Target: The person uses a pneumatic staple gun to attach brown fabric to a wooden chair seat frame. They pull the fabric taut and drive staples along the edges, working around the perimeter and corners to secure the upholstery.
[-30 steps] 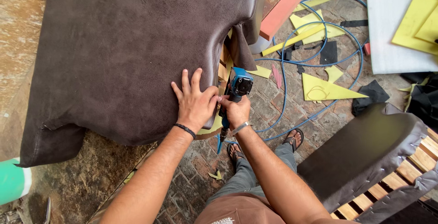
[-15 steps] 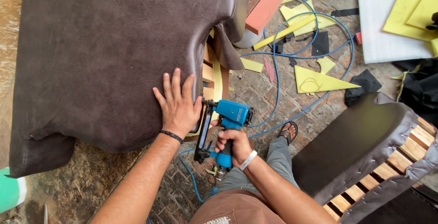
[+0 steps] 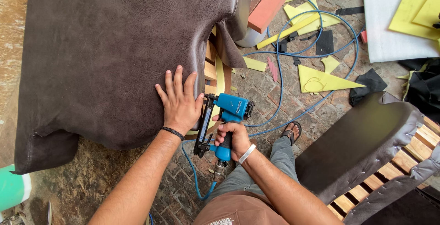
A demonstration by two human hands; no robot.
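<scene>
A large sheet of dark brown leather [image 3: 114,46] is stretched over a wooden furniture frame [image 3: 211,71]. My left hand [image 3: 179,101] lies flat on the leather's right edge with fingers spread, pressing it against the frame. My right hand [image 3: 233,140] grips the handle of a blue pneumatic staple gun [image 3: 224,119]. The gun's black nose and magazine rest against the leather edge just right of my left hand. A blue air hose [image 3: 195,179] leaves the bottom of the gun.
The blue hose loops over the brick floor [image 3: 293,46] among yellow foam scraps [image 3: 323,80] and black offcuts. An orange board [image 3: 270,0] leans at top. Another leather-covered frame with wooden slats [image 3: 380,161] stands at right. White foam sheet [image 3: 394,32] lies top right.
My left hand has slid down and left along the leather edge. The staple gun has come off the frame, lowered, and now sits beside that hand.
</scene>
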